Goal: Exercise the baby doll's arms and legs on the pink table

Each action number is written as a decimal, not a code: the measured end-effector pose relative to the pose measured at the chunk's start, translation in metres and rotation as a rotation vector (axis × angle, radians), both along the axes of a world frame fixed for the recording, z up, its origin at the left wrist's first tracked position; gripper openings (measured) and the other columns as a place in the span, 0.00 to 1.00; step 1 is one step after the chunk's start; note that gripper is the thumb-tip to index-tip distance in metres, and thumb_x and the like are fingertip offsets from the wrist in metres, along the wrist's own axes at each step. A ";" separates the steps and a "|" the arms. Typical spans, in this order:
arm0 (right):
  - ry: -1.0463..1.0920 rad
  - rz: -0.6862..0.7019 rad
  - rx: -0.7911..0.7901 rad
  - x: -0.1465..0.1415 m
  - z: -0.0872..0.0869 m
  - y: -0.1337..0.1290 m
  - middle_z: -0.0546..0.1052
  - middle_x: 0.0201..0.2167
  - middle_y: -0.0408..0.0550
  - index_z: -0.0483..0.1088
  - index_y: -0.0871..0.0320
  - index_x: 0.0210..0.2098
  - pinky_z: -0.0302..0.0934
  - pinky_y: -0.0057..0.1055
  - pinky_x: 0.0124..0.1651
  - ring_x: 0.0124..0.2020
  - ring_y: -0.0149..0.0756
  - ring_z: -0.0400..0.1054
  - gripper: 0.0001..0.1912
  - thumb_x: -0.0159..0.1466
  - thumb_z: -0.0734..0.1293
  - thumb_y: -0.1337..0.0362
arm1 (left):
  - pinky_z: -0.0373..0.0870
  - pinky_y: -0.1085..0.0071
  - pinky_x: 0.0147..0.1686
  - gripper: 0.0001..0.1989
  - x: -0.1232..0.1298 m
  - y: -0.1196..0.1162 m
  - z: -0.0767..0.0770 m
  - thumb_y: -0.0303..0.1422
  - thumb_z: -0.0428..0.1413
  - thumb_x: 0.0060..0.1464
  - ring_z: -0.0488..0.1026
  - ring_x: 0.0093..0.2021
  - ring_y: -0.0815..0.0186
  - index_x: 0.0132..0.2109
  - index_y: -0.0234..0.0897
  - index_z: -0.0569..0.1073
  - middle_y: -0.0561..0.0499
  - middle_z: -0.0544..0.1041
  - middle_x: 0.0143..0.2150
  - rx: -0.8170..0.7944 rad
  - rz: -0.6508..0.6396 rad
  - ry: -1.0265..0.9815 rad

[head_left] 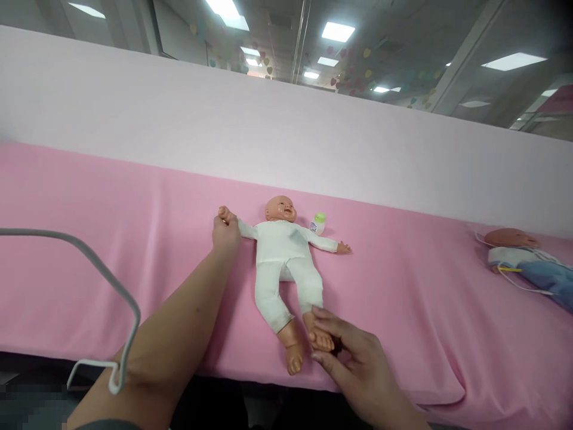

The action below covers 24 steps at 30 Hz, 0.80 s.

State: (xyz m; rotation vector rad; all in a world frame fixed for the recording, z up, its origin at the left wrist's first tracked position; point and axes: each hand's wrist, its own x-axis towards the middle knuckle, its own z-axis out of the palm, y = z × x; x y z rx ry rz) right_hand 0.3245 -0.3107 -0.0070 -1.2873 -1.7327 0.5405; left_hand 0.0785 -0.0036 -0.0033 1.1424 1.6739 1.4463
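Head view: doll point(286, 263) supine between hands, touching both.

Pink-covered table point(134, 251), baby doll point(286, 263), small bottle point(318, 222), second doll point(528, 257)

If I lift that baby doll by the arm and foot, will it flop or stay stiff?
The doll probably stays fairly stiff: its moulded limbs lie splayed straight. It seems light, barely denting the pink cover. The left hand and right hand grip small ends, so it may swing.
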 end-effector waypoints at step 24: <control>-0.125 -0.095 -0.022 -0.005 -0.017 -0.022 0.84 0.40 0.49 0.73 0.51 0.62 0.78 0.35 0.42 0.38 0.43 0.81 0.24 0.67 0.71 0.57 | 0.45 0.45 0.74 0.39 0.023 -0.027 0.014 0.42 0.54 0.64 0.48 0.78 0.44 0.76 0.32 0.52 0.31 0.53 0.78 0.091 0.027 0.701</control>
